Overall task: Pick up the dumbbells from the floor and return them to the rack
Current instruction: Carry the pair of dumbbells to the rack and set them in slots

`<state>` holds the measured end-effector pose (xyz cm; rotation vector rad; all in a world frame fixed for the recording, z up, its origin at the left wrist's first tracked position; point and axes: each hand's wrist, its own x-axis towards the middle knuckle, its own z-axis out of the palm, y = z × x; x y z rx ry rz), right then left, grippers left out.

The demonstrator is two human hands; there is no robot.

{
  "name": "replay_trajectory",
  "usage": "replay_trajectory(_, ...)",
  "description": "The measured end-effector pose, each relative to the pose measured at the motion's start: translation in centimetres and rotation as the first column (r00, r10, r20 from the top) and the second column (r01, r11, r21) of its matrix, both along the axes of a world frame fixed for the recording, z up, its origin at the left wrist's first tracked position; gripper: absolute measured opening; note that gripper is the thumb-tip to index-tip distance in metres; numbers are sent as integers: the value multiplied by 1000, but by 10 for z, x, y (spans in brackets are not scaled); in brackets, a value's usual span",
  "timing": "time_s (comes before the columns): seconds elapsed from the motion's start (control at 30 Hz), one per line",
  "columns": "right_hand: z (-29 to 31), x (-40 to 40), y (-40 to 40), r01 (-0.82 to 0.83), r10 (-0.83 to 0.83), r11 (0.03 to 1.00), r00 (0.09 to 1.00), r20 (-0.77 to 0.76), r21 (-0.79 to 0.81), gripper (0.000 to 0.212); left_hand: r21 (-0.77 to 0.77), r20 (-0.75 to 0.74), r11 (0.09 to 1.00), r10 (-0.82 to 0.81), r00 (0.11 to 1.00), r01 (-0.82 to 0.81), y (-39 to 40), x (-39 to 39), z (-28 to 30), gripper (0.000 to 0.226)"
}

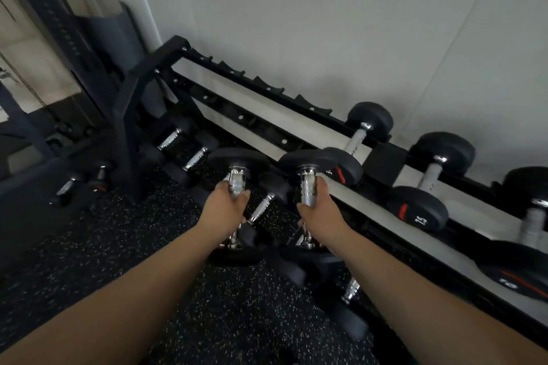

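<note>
A: What do the hands hold now?

B: Each hand is clenched around a chrome handle. The left hand (229, 204) grips the left dumbbell (237, 169), and the right hand (318, 207) grips the right dumbbell (318, 164). Both dumbbells stand nearly upright, one black head up and one down, just in front of the rack (296, 130).

A: Are they off the floor (98, 246) already?

B: I think yes, but I cannot tell for sure, because the lower heads are half hidden by the wrists and the shadows.

A: Where is free place on the rack?

B: The top tier has open saddles on its left part. To the right of these, a dumbbell marked 25 (418, 207) and others already rest on the rack.

A: What can go wrong from here?

B: Several things. Below the rack's front edge more loose dumbbells (264, 201) lie on the floor (one is very near the person's own position), so a step forward may hit them. Also the two carried heads are close together; if the arms swing, the heads may knock and twist a handle in the palm. And if a dumbbell is put down not centred in its saddle, it may roll off the tier.
</note>
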<state>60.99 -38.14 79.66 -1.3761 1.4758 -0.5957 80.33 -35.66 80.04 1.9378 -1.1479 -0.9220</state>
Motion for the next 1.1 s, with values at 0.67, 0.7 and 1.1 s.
replay_trajectory(0.67,5,219,-149,273,-273,961,962,3,32,67,-17,13,982,-186,982,186,-188,222,16,29)
replay_trajectory(0.7,5,228,-154,287,-287,957,958,9,33,68,-19,17,979,-202,979,203,-197,230,15,30)
replay_trajectory(1.1,-7,290,-269,330,-332,942,943,32,51,67,-10,80,961,-274,958,276,-319,292,-4,22)
